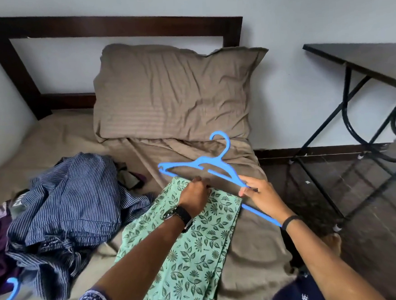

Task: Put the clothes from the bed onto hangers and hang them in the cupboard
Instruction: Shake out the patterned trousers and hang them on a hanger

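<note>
Blue plastic hanger (202, 166) pinched by the right hand (262, 195) at its lower bar — left hand (195, 195) grips the green leaf-print garment (187, 251) on the bed (246, 252).

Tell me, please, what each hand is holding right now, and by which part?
The right hand pinches the blue plastic hanger on its lower bar; the left hand grips the top edge of the green leaf-printed cloth.

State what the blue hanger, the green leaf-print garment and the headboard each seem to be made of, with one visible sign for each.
Blue hanger: probably moulded plastic; uniform colour, smooth thin bars.
Green leaf-print garment: thin woven cloth, perhaps cotton; it folds softly and looks matt.
Headboard: apparently dark-stained wood; flat brown boards with a slight sheen.
</note>
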Demonstrator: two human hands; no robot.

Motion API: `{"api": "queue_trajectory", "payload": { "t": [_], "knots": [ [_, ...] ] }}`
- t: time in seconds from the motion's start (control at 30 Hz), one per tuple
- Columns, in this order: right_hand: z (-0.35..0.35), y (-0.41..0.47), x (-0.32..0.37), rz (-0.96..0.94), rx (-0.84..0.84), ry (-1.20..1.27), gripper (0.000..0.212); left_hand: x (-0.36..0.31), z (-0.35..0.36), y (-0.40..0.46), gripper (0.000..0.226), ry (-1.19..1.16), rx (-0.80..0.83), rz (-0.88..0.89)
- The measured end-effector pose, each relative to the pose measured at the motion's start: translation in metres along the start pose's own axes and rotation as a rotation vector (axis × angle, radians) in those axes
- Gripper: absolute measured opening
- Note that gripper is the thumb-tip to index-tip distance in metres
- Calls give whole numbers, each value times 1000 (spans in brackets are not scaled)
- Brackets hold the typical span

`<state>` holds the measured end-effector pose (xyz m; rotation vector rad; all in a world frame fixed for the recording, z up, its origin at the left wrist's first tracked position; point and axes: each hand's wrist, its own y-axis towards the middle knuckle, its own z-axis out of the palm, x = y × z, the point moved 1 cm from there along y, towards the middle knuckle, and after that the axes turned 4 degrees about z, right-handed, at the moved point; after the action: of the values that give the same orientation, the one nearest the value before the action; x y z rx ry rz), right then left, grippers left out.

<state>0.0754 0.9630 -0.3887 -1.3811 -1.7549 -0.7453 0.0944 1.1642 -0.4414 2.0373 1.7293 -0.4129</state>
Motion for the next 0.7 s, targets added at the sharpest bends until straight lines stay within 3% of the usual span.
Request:
{"api": "queue_trajectory", "payload": {
  "t": [0.13, 0.23, 0.33, 0.47, 0.57, 0.7],
  "knots": [
    [14, -4, 11, -15, 75, -29, 38, -3, -13, -16, 18, -146, -203, -7],
    [24, -8, 21, -50, 87, -39, 39, -3, -17, -28, 13, -395, -272, -132],
    [34, -13, 21, -29, 110, -72, 41, -2, -16, -38, 14, -731, -148, -236],
    [50, -29, 17, -80, 97, -112, 40, -14, -23, -69, 35, -1403, -21, -381],
    [63, -42, 12, -78, 169, -125, 41, -13, -18, -102, 44, -1668, -18, -385],
    [78, -55, 15, -66, 354, -67, 46, -18, -26, -125, 25, -1837, 18, -435]
  ]
}}
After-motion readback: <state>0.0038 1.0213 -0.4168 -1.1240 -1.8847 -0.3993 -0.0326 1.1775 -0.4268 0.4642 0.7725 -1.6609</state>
